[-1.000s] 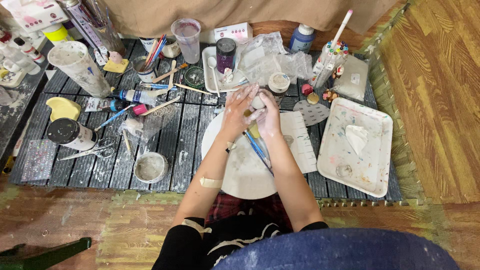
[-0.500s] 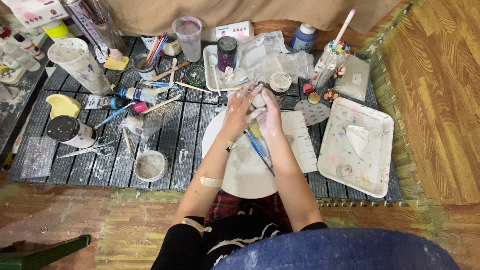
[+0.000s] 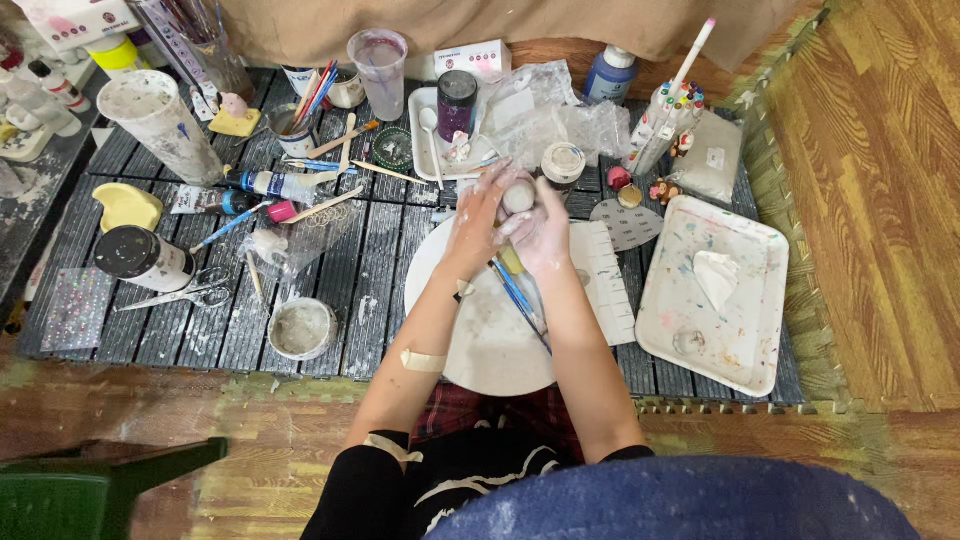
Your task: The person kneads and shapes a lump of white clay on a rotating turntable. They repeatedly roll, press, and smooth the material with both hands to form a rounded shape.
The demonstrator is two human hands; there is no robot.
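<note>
- Your left hand (image 3: 478, 215) is curled around the near-left side of a small pale clay ball (image 3: 518, 196); its fingers are bent in a narrow cup and touch the ball's surface.
- Your right hand (image 3: 543, 232) closes on the same ball from the right and below, fingers wrapped loosely, palm smeared with pale clay (both hands grip it together).
- The clay ball sits between the two hands, held up above the far edge of the round white board (image 3: 490, 340), not resting on it.
- A blue-handled brush (image 3: 520, 300) lies on the round white board under your right wrist, beside a yellow-tipped tool; neither hand touches it.
- The round white board rests on the dark slatted tabletop (image 3: 230, 330), directly in front of you.
- To the right, well apart from the hands, stands a white rectangular tray (image 3: 750, 300) splashed with paint, with a flat white lump in it.
- To the left, near the tabletop's front edge, is a small grey bowl (image 3: 300, 328).
- Just beyond the hands stands a small jar with a pale lid (image 3: 562, 163), and a dark jar (image 3: 457, 100) stands in a white dish behind it.
</note>
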